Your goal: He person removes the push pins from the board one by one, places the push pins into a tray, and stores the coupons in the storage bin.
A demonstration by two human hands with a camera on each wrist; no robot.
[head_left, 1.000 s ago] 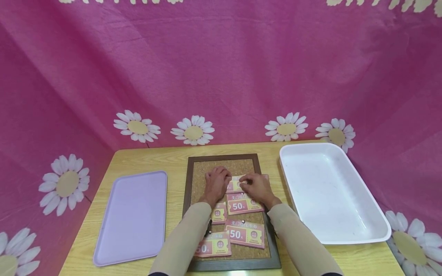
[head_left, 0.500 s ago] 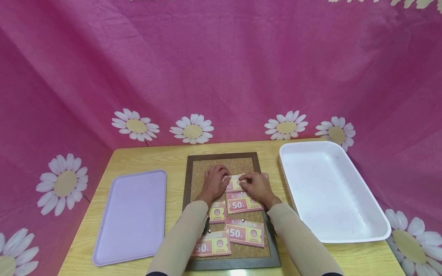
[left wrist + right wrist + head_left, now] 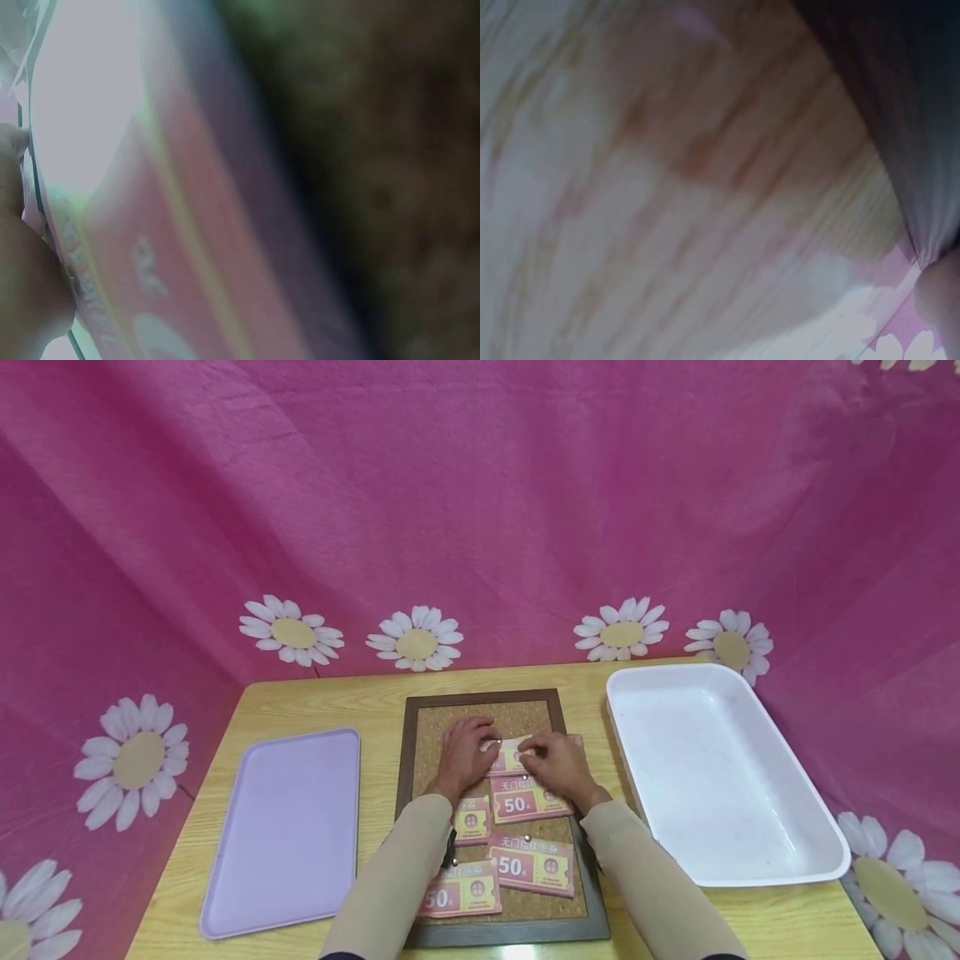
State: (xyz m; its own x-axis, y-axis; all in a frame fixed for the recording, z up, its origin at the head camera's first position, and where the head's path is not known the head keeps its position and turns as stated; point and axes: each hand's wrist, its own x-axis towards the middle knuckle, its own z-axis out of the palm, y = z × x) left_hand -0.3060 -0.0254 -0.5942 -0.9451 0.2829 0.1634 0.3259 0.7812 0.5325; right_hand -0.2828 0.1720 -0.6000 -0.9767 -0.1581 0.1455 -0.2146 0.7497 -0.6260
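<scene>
Brown cork backed a spread of pink-and-yellow coupons as a person worked with both hands near the far end of a framed board [image 3: 555, 933]. The top coupon [image 3: 510, 763] lay on the cork between the hands, partly hidden by them. At its right end, the right hand [image 3: 561, 768] appeared to pinch it between thumb and fingers; opposite, the left hand [image 3: 460, 758] arched bent fingers beside a small pin [image 3: 498, 742], though whether they gripped anything could not be told. Both wrist views were too blurred to settle it. Nearer the person, the middle coupon [image 3: 528, 802] and the lower right coupon [image 3: 531, 867] each bore a pin at the upper edge. Good work here seemed to call for the right hand to hold the coupon flat while the left handled the pin upright, since a sideways tug could tear it. A lilac tray [image 3: 285, 835] and a white tub [image 3: 731, 777] flanked the board.
</scene>
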